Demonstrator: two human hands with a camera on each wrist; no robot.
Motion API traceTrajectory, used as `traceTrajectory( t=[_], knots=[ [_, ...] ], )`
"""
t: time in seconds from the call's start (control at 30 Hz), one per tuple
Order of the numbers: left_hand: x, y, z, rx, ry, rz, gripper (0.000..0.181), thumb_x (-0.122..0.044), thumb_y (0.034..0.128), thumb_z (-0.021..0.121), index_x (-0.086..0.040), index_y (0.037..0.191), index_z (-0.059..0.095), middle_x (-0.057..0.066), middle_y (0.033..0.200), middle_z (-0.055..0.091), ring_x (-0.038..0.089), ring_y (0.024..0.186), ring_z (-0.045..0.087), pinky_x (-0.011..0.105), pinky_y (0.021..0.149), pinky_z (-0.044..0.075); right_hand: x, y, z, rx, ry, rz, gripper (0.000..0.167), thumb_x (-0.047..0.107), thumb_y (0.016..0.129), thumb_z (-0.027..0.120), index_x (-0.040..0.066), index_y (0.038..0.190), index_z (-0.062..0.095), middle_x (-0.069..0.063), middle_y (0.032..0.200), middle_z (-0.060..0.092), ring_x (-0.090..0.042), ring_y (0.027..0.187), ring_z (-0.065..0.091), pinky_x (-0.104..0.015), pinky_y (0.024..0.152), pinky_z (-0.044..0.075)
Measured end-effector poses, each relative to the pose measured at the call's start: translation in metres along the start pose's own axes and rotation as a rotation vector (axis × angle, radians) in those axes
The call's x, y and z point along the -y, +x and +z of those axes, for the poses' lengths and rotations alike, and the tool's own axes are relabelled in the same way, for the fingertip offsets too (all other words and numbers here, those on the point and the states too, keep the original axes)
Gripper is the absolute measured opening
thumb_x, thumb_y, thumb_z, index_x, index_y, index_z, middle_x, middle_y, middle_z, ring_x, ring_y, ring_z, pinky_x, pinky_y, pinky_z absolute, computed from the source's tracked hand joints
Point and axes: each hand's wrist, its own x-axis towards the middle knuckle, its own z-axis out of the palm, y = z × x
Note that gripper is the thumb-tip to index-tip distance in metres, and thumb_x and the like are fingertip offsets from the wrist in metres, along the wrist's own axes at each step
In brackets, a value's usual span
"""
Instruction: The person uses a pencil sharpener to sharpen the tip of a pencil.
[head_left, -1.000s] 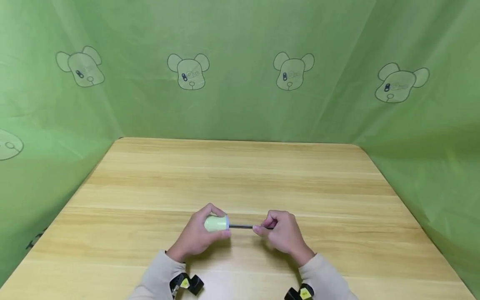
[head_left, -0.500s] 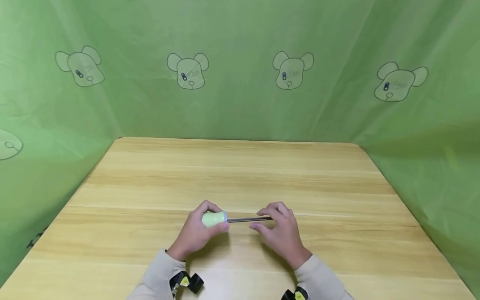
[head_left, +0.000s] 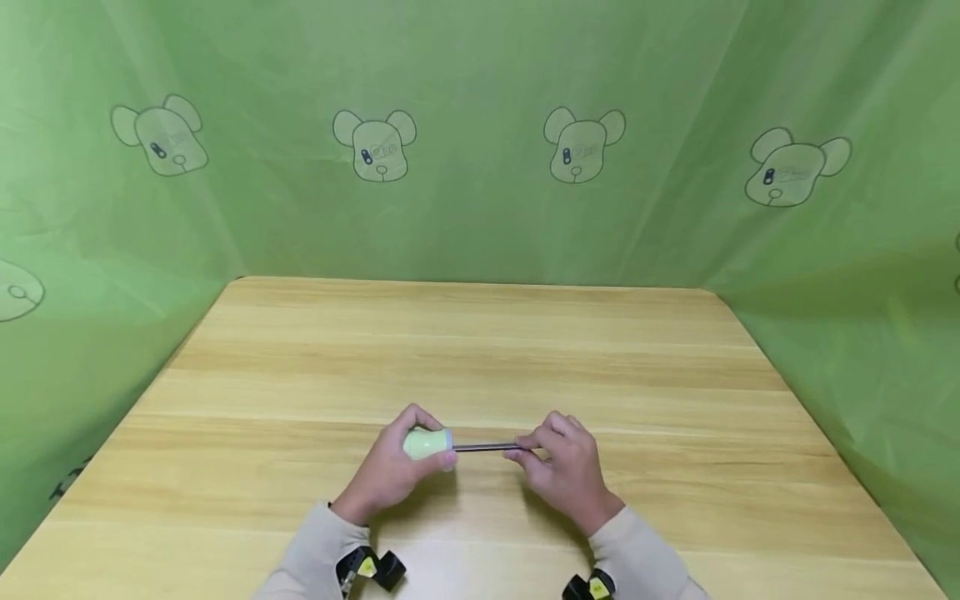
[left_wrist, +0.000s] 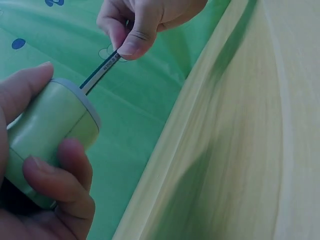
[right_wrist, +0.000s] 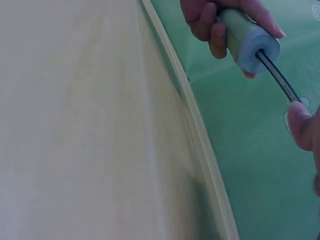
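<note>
My left hand [head_left: 386, 473] grips a pale green, rounded pencil sharpener [head_left: 426, 443] in the head view, its light blue-grey end facing right. A dark pencil [head_left: 483, 447] sticks out of the hole in that end and lies nearly level. Thumb and fingers of my right hand [head_left: 566, 473] pinch the pencil farther along, hiding its outer end. In the left wrist view, pale lettering runs along the pencil [left_wrist: 100, 72], and a black part shows at the base of the sharpener [left_wrist: 47, 125]. The right wrist view shows the pencil inside the hole of the sharpener [right_wrist: 242, 32]; its tip is hidden.
Both hands are above the near part of a wooden table [head_left: 480, 358]. Green curtains [head_left: 480, 225] with bear-head drawings stand behind it and along both sides. Black devices with yellow labels [head_left: 367, 567] are strapped to both wrists.
My right fingers spread off the pencil half a second ago and now pinch it again. The pencil, slightly tilted then, is nearly level now. My left hand keeps its grip on the sharpener.
</note>
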Motion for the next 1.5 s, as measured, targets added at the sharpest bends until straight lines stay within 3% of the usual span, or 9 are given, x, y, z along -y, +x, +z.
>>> traceTrajectory(
  t=[0.2, 0.27, 0.53, 0.77, 1.0, 1.1, 1.33, 1.4, 1.5],
  knots=[
    [0.003, 0.0, 0.0, 0.029, 0.146, 0.093, 0.037, -0.023, 0.077, 0.082, -0.009, 0.101, 0.058, 0.005, 0.088, 0.058, 0.016, 0.07, 0.054, 0.028, 0.057, 0.049, 0.008, 0.01, -0.011, 0.478, 0.386, 0.779, 0.017, 0.005, 0.078, 0.079, 0.003, 0.068, 0.065, 0.002, 0.062, 0.06, -0.009, 0.053, 0.047, -0.02, 0.045, 0.037],
    [0.004, 0.0, 0.0, 0.02, 0.179, 0.119, 0.036, -0.024, 0.076, 0.083, -0.01, 0.1, 0.059, 0.004, 0.089, 0.059, 0.016, 0.07, 0.054, 0.028, 0.057, 0.049, 0.009, 0.011, -0.011, 0.533, 0.369, 0.884, 0.018, 0.009, 0.081, 0.077, 0.003, 0.069, 0.065, 0.0, 0.062, 0.06, -0.011, 0.053, 0.046, -0.021, 0.046, 0.037],
    [0.003, 0.002, 0.003, -0.06, 0.144, 0.067, 0.039, -0.024, 0.076, 0.083, -0.01, 0.104, 0.059, 0.007, 0.091, 0.057, 0.018, 0.069, 0.053, 0.029, 0.053, 0.05, 0.01, 0.005, 0.001, 0.361, -0.08, 0.647, 0.015, 0.025, 0.079, 0.082, 0.016, 0.082, 0.071, 0.004, 0.082, 0.059, -0.014, 0.077, 0.054, -0.035, 0.068, 0.046],
    [0.004, 0.001, 0.002, -0.12, 0.064, 0.035, 0.035, -0.021, 0.0764, 0.082, -0.011, 0.102, 0.06, 0.01, 0.094, 0.059, 0.022, 0.073, 0.054, 0.032, 0.057, 0.05, 0.005, -0.002, 0.003, 0.121, -0.098, 0.337, 0.036, 0.013, 0.06, 0.093, 0.009, 0.081, 0.064, 0.002, 0.08, 0.056, -0.014, 0.074, 0.057, -0.031, 0.065, 0.051],
    [0.003, 0.002, 0.001, -0.07, 0.034, 0.028, 0.036, -0.021, 0.0784, 0.08, -0.009, 0.104, 0.057, 0.011, 0.096, 0.058, 0.022, 0.075, 0.053, 0.033, 0.059, 0.049, -0.005, -0.005, 0.002, -0.035, -0.054, 0.007, 0.036, 0.011, 0.058, 0.092, 0.006, 0.07, 0.058, -0.002, 0.069, 0.05, -0.013, 0.055, 0.05, -0.014, 0.046, 0.04],
    [0.004, 0.002, 0.002, -0.055, 0.043, 0.029, 0.037, -0.021, 0.0786, 0.08, -0.008, 0.104, 0.057, 0.011, 0.093, 0.057, 0.022, 0.073, 0.053, 0.032, 0.058, 0.049, -0.002, -0.004, -0.001, 0.044, -0.017, 0.098, 0.035, 0.012, 0.062, 0.09, 0.009, 0.067, 0.056, 0.002, 0.067, 0.049, -0.008, 0.054, 0.047, -0.014, 0.047, 0.039],
    [0.006, 0.001, 0.006, -0.022, 0.116, 0.064, 0.037, -0.021, 0.0764, 0.082, -0.007, 0.102, 0.058, 0.007, 0.084, 0.057, 0.019, 0.068, 0.053, 0.028, 0.054, 0.049, 0.01, 0.007, -0.013, 0.456, 0.187, 0.817, 0.031, 0.017, 0.082, 0.078, 0.009, 0.061, 0.056, 0.006, 0.053, 0.046, -0.008, 0.046, 0.037, -0.021, 0.042, 0.031],
    [0.007, 0.001, 0.007, -0.016, 0.122, 0.069, 0.038, -0.021, 0.0765, 0.082, -0.007, 0.102, 0.058, 0.007, 0.084, 0.057, 0.019, 0.068, 0.053, 0.028, 0.054, 0.05, 0.01, 0.007, -0.014, 0.465, 0.165, 0.833, 0.031, 0.018, 0.082, 0.078, 0.009, 0.062, 0.057, 0.004, 0.052, 0.046, -0.009, 0.046, 0.037, -0.022, 0.043, 0.031],
    [0.007, 0.001, 0.008, -0.029, 0.109, 0.068, 0.037, -0.021, 0.0771, 0.082, -0.007, 0.102, 0.058, 0.008, 0.086, 0.057, 0.019, 0.069, 0.054, 0.029, 0.055, 0.05, 0.009, 0.004, -0.012, 0.386, 0.024, 0.694, 0.026, 0.022, 0.079, 0.082, 0.014, 0.065, 0.062, 0.006, 0.06, 0.052, -0.008, 0.053, 0.043, -0.023, 0.049, 0.037]
  ],
)
